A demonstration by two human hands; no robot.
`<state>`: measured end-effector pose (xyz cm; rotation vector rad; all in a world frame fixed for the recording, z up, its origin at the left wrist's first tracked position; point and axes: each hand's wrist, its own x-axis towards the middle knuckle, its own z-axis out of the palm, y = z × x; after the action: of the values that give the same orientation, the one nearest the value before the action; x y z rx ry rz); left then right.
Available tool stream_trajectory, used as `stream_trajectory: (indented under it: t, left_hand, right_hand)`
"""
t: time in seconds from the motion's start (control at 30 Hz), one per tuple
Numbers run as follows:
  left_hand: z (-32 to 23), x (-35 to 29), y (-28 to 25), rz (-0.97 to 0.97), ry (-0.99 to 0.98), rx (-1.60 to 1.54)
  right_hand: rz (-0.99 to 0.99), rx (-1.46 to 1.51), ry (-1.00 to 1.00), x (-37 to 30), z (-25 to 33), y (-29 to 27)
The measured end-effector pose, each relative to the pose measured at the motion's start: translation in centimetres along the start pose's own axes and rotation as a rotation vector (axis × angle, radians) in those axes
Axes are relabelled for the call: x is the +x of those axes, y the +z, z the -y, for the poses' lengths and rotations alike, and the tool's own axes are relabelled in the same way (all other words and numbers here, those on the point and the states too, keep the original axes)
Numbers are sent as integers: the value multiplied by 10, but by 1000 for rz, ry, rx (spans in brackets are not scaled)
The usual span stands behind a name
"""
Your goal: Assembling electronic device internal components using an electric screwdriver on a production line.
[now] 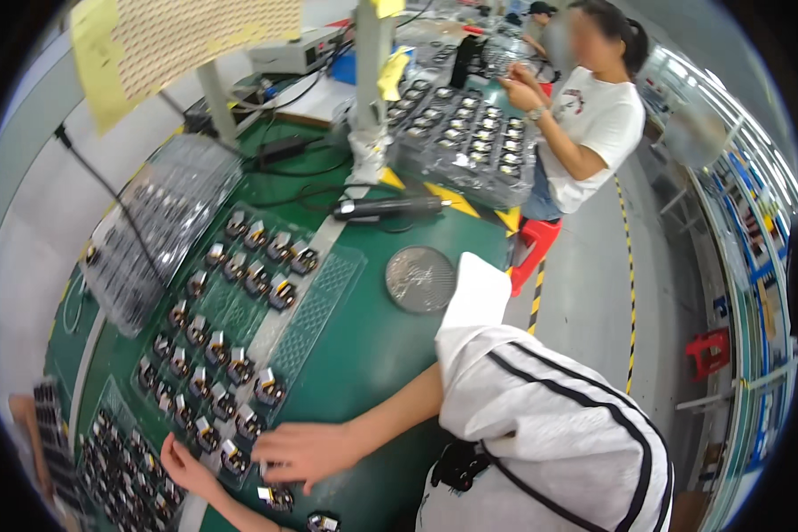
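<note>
My left hand (pixel 191 472) is raised over the lower edge of a clear plastic tray (pixel 324 293), its fingers a little apart and nothing visible in them. My right hand (pixel 309 450) is palm down just to the right, fingers stretched out beside the tray's near corner. Rows of small black parts with white and yellow pieces (pixel 217 348) fill most of the tray's pockets; several in the upper middle are bare. Close below my right hand, a loose part (pixel 276 497) lies on the green table, and another part (pixel 324 521) sits at the picture's lower edge.
A cordless-looking black screwdriver (pixel 390 208) and a round metallic dish (pixel 420 279) lie on the green mat. Stacked plastic trays (pixel 164 222) stand at left; more parts (pixel 129 470) lie lower left. A co-worker (pixel 594 115) sits beyond, behind filled trays (pixel 470 133), on a red stool (pixel 535 248).
</note>
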<state>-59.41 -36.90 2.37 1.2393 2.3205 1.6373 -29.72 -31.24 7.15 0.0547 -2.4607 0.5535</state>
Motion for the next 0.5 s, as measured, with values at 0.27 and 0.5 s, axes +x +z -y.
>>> stream_trajectory:
  t: [0.27,0.5]
  left_hand:
    - [-11,-6,-5,-33,-24,-70]
    - [-13,-9,-5,-25,-38,-56]
  right_hand:
    - [89,-78,78,-66,10,-51]
    - [162,26,220,-29,-17,-101]
